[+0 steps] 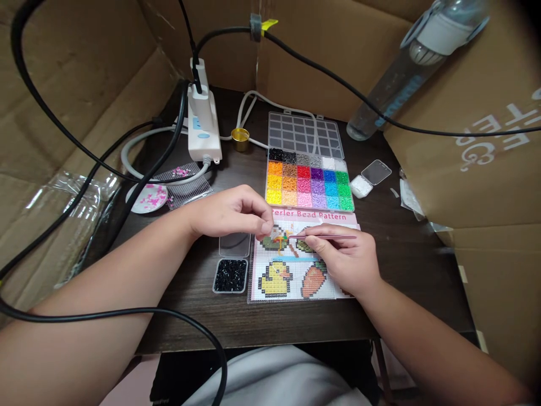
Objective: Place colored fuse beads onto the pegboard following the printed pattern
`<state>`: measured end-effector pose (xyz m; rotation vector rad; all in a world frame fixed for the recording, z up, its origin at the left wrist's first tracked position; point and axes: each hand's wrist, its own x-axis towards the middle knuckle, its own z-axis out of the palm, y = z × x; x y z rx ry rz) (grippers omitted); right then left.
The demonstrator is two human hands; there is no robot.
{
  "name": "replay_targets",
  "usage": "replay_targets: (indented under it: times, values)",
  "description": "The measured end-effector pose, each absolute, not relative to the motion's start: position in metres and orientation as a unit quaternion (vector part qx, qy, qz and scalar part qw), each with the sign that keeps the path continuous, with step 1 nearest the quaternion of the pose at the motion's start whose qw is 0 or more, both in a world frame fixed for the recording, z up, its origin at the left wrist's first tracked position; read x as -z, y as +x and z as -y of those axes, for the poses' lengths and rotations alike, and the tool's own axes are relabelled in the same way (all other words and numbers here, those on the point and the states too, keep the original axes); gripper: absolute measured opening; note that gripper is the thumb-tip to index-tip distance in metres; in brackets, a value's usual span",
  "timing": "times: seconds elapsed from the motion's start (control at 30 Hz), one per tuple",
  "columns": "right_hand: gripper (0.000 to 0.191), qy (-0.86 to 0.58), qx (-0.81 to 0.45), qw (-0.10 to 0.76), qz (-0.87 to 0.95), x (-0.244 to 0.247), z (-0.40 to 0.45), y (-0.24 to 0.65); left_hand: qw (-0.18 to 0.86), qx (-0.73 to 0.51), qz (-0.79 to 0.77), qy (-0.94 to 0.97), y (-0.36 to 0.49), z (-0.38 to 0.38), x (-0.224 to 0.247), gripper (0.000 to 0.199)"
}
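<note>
Cardboard walls [329, 53] flank the tabletop [190, 327]; near its front edge, the pattern sheet [297, 282] lies partly under the left hand [232, 211], whose grip I can't tell, and right hand [350, 259], clamped on tweezers [338, 237].

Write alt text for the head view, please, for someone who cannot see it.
A person's right hand holds slim pink tweezers over a printed white bead-pattern sheet, the left hand nearby. Beyond the sheet lies an open clear plastic case of multicoloured beads; to the sheet's left, a square clear box of black beads.
</note>
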<state>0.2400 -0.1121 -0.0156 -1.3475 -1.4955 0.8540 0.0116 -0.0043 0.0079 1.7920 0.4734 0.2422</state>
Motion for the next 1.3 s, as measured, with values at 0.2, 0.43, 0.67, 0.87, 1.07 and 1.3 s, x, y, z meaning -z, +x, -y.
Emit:
replay_targets:
  times: [0.2, 0.43, 0.67, 0.87, 1.07, 1.3]
  values:
    - [0.010, -0.554, -0.349, 0.460, 0.600, 0.017, 0.112, 0.241, 0.602, -0.103, -0.200, 0.766, 0.011, 0.004, -0.006, 0.019]
    - [0.009, -0.567, -0.332, 0.471, 0.588, 0.014, 0.112, 0.242, 0.624, -0.113, -0.202, 0.746, 0.007, 0.005, -0.001, 0.018]
    - [0.009, -0.604, -0.268, 0.502, 0.558, -0.005, 0.075, 0.248, 0.650, -0.112, -0.213, 0.720, 0.004, 0.007, -0.001, 0.023]
    - [0.018, -0.580, -0.313, 0.551, 0.511, -0.011, 0.025, 0.225, 0.655, -0.111, -0.226, 0.712, 0.005, 0.010, -0.004, 0.020]
    - [0.019, -0.600, -0.337, 0.558, 0.464, 0.008, 0.012, 0.198, 0.664, -0.117, -0.225, 0.703, 0.004, 0.009, -0.002, 0.018]
    - [0.016, -0.566, -0.321, 0.561, 0.511, 0.022, 0.010, 0.195, 0.666, -0.116, -0.219, 0.703, 0.005, 0.008, 0.001, 0.015]
